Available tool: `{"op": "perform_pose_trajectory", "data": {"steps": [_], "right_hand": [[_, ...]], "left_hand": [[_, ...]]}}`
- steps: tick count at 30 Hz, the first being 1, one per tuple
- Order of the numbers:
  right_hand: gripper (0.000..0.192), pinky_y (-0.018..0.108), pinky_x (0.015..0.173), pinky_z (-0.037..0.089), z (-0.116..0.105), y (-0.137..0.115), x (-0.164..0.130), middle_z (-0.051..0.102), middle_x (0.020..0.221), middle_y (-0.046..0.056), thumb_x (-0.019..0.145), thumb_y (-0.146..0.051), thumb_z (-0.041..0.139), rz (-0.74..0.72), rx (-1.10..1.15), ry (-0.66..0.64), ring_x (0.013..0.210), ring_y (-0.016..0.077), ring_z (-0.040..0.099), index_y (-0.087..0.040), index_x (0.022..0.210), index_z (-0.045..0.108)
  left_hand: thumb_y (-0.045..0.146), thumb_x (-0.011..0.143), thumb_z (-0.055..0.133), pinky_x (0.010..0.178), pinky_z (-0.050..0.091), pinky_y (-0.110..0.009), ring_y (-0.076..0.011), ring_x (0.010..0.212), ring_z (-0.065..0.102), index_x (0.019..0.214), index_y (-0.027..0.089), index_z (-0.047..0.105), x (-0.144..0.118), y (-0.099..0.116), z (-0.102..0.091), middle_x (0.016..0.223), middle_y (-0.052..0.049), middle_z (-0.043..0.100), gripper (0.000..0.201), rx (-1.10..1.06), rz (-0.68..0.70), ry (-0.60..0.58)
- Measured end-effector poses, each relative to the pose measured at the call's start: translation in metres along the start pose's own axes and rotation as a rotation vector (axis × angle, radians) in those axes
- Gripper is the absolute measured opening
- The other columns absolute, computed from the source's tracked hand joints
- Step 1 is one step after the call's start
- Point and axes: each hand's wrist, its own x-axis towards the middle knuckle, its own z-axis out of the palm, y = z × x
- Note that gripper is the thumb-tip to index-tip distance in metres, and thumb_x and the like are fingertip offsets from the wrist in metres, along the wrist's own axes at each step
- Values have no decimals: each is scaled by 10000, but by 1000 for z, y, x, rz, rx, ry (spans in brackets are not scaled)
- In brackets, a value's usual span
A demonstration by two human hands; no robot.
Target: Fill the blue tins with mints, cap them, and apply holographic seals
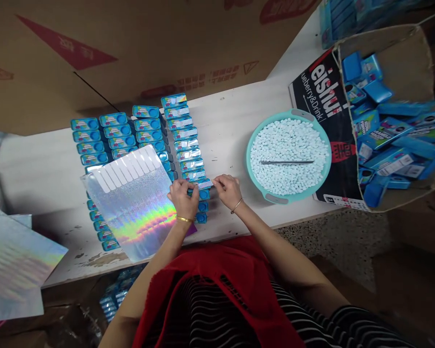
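Observation:
A small shiny sticker strip (204, 184) stretches between my two hands over a blue tin in the rightmost column. My left hand (184, 199) is closed, pinching at its left end. My right hand (229, 192) pinches its right end between thumb and finger. Farther up that column, the tins (187, 144) carry shiny strips across their tops; those nearest me (202, 207) show bare blue lids. Left of my hands, a holographic sticker sheet (141, 212) lies over other columns of tins (118, 130), hiding part of them.
Right of my hands stands a mint-green basin (328, 169) full of small white pellets, a dark stick (286, 163) resting on them. Beyond it, an open carton (329, 92) holds blue packages. A large cardboard box (130, 43) borders the back; more holographic sheets (18, 266) lie left.

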Motion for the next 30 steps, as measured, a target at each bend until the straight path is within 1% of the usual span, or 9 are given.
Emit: {"op": "perform_pose_trajectory", "data": {"steps": [6,8,12,16,20,22,25,28,30], "right_hand": [[264,350,889,307,12,7,-1,664,820,29,942,-370,484,35,103,17,837,189,557,-198,803,630],[237,359,908,327,17,8,-6,654,840,29,929,-379,493,74,157,61,839,192,559,-199,961,644],[440,363,889,391,26,10,-24,594,950,75,951,-318,376,48,197,125,918,216,542,-169,1345,504],[520,369,885,415,35,13,-40,560,1055,116,927,-200,301,-92,113,-7,1008,238,511,-163,1427,440],[594,426,859,407,35,21,-41,565,1152,150,855,-139,349,-90,-119,-120,996,281,495,-144,1447,407],[588,462,853,402,30,21,-34,557,1179,179,868,-169,350,-65,-195,-46,1016,310,484,-124,1453,385],[560,486,904,388,24,-3,-15,537,1226,182,936,-285,344,-110,-160,167,1096,322,468,-151,1479,329],[470,468,939,374,32,-61,12,541,1221,161,959,-346,373,-284,-65,183,1117,310,476,-196,1395,466],[419,460,948,365,51,-110,31,552,1203,147,968,-343,372,-399,-14,111,1117,304,477,-217,1334,533]], "left_hand": [[306,818,612,815,316,-407,-289,987,497,744,203,606,0,0,5,1009,-97,595,127,67,29,-10],[328,818,612,829,322,-414,-301,1011,497,862,202,628,-1,-2,2,1053,-112,595,135,83,26,4],[268,877,519,847,317,-429,-301,1060,505,1168,235,617,-7,-14,-7,1210,-131,596,308,130,165,-53],[162,882,460,861,302,-464,-313,1137,487,1215,312,615,-18,-25,-7,1406,-88,522,397,219,327,-179],[150,862,488,871,322,-470,-320,1204,456,1207,309,617,-21,-31,-9,1473,-76,455,401,225,365,-232],[167,865,492,875,343,-447,-298,1191,473,1204,291,616,-10,-45,-24,1443,-85,486,382,179,382,-212],[238,903,459,936,351,-419,-258,1169,499,1239,238,584,23,-92,-75,1303,-112,590,359,120,336,-30],[294,894,470,985,326,-432,-270,1194,478,1236,216,583,61,-157,-139,1246,-129,597,369,164,167,166],[338,869,517,971,318,-461,-307,1209,448,1222,225,598,81,-196,-170,1298,-143,558,379,248,55,177]]}}
